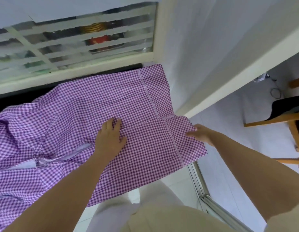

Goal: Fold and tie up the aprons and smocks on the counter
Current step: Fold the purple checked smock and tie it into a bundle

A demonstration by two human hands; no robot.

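Observation:
A purple and white checked smock (pixel 98 104) lies spread over the dark counter (pixel 14 99), its near part hanging over the front edge. My left hand (pixel 110 139) presses flat on the cloth near the middle, fingers straight. At the cloth's right end, my right hand (pixel 201 133) grips the edge of a folded flap, with the fingers partly under the fabric. A pale lining and a seam show at the lower left of the smock (pixel 49 159).
A louvred window (pixel 75 41) runs behind the counter. A white wall and door frame (pixel 212 64) stand close on the right. Beyond them are a wooden chair (pixel 286 121) with a dark seat and a tiled floor (pixel 229 164).

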